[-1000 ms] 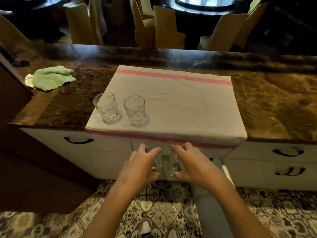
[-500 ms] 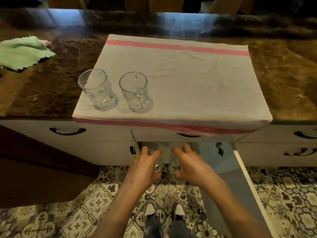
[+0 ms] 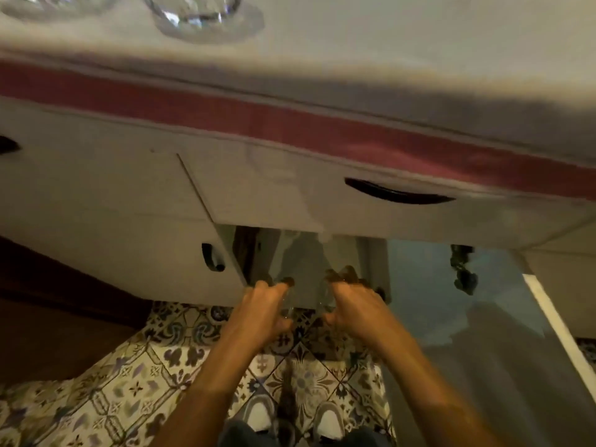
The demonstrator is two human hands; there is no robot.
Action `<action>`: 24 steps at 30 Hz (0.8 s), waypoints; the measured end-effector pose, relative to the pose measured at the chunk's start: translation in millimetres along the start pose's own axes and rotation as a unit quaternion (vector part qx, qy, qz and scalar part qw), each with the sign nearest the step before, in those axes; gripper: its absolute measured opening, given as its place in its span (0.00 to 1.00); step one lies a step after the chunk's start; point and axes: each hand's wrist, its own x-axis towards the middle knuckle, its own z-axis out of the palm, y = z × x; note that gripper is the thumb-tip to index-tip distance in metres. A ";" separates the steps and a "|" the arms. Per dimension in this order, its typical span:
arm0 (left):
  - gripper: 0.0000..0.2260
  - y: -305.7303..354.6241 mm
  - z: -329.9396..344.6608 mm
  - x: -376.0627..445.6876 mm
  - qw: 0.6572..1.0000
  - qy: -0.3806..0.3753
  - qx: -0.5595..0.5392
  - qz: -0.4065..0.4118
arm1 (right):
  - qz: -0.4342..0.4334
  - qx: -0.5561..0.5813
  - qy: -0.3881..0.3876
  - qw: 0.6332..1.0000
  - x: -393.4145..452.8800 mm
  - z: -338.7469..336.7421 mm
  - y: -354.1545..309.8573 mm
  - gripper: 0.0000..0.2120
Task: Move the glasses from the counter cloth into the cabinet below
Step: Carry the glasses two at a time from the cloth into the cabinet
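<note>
My left hand [image 3: 263, 312] and my right hand [image 3: 353, 309] are low in front of the open cabinet [image 3: 306, 262], side by side. Each hand grips a clear glass, mostly hidden by the fingers; a glint of the left one [image 3: 288, 309] and of the right one [image 3: 324, 306] shows between the hands. Up on the counter cloth [image 3: 354, 69], a beige cloth with a red stripe along its hanging edge, the bases of two more glasses show at the top edge: one [image 3: 200, 14] and another at the far left [image 3: 54, 3].
The cabinet door [image 3: 483, 333] stands swung open to the right, beside my right forearm. A drawer with a dark handle [image 3: 398, 192] sits just above the opening. A shut door with a handle [image 3: 211, 261] is to the left. Patterned floor tiles [image 3: 129, 388] and my shoes lie below.
Both hands have gone down and forward with their glasses to the cabinet opening. My head has dropped close under the counter edge, so the cloth now fills the top of the view.
</note>
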 end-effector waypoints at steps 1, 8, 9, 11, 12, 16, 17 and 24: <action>0.29 -5.6 15.8 13.3 1.000 -0.005 -0.003 -0.004 | 0.003 -0.003 -0.009 1.000 13.4 12.5 8.3 0.16; 0.31 -48.3 114.8 106.7 0.999 -0.017 -0.049 0.002 | 0.006 0.062 0.002 0.998 114.4 100.6 50.4 0.32; 0.30 -52.3 125.5 118.3 0.999 -0.014 -0.039 0.005 | 0.001 0.070 0.018 0.997 124.9 111.5 56.4 0.30; 0.29 -59.9 142.6 137.5 1.000 0.009 -0.017 0.022 | -0.020 0.079 0.046 0.996 145.7 130.0 68.2 0.31; 0.29 -62.6 148.5 144.8 0.999 0.024 -0.013 0.032 | -0.032 0.079 0.056 0.995 156.5 137.4 73.1 0.32; 0.31 -73.3 171.4 186.7 0.998 0.049 0.007 0.047 | -0.026 0.056 0.089 0.994 208.0 163.4 86.3 0.32; 0.31 -74.1 173.8 197.6 0.998 0.050 0.010 0.044 | -0.016 0.053 0.093 0.994 219.4 167.0 87.6 0.32; 0.30 -87.5 197.4 277.2 0.996 0.045 0.073 0.033 | 0.023 0.063 0.118 0.991 297.4 200.0 101.9 0.37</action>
